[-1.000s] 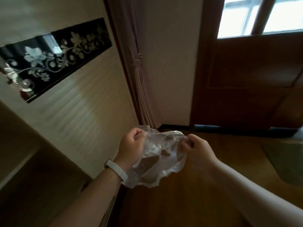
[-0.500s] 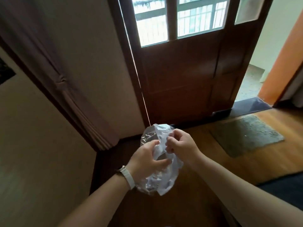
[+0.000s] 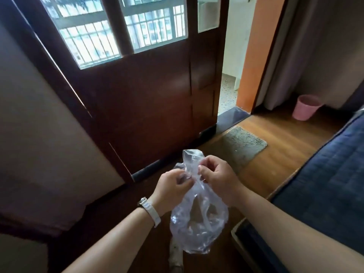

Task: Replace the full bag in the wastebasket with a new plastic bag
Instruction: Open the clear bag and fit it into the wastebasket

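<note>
A clear plastic bag (image 3: 199, 223) hangs in front of me, crumpled, its top bunched between both hands. My left hand (image 3: 171, 189), with a white watch on the wrist, pinches the bag's upper edge from the left. Close beside it, my right hand (image 3: 217, 179) pinches the same edge from the right, fingers curled. A pink wastebasket (image 3: 306, 109) stands on the wooden floor at the far right, by a curtain, well away from my hands. I cannot see inside it.
A dark wooden door (image 3: 149, 99) with barred glass panes stands ahead, with an open gap to its right. A grey doormat (image 3: 242, 146) lies on the wooden floor. A blue mattress (image 3: 325, 184) fills the right side. A pale stick-like object (image 3: 175, 255) lies below the bag.
The view has swung right, from the wall to the door, and now takes in the wastebasket and mattress. My hands came together at the bag's top, and the bag now hangs lower.
</note>
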Available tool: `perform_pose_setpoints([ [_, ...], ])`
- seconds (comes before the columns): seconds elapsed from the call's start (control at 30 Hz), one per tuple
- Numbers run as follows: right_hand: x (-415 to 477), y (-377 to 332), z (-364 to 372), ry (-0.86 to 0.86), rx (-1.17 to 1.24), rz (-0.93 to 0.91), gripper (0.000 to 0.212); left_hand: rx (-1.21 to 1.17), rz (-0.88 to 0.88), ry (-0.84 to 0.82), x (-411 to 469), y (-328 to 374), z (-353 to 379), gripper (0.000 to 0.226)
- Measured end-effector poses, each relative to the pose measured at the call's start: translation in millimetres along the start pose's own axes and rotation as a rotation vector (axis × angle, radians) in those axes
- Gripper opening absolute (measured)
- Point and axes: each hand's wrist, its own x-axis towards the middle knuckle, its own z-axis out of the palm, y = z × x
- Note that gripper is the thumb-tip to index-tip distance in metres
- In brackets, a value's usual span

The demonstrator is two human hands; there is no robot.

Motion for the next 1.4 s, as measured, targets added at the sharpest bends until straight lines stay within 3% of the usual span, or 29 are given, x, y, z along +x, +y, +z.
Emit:
perform_pose_setpoints([
  [0.07,19.8,3.7,-6.1,0.045,-0.028,0.009,0.012,0.019,0.033,-0.036,33.5,-4.1,0.8,0.027],
  [0.2,71.1,12.1,-12.7,0.168,-0.103,0.068,0.015,0.006,0.068,-0.113,105.7,-14.5,-4.6,0.042],
  [0.5,176.3,9.1,-19.8,0.435,-0.329,0.146,0.019,-0.038,0.124,-0.244,254.7,-34.5,-32.1,0.04],
  [0.8,242.3,18.0,-72.8,0.592,-0.446,0.216,0.02,-0.039,0.189,-0.301,359.2,-23.7,-18.6,0.039],
  [1.13,329.1,86.1,-166.1,0.658,-0.482,0.214,0.018,-0.026,0.113,-0.308,469.5,9.6,52.4,0.031],
  [1.3,377.3,116.4,-241.1,0.569,-0.454,0.329,0.011,-0.086,0.017,-0.323,532.9,67.0,109.4,0.016],
  [1.4,400.2,124.9,-291.9,0.547,-0.415,0.371,0.014,-0.095,0.031,-0.342,574.8,110.1,151.4,0.021],
])
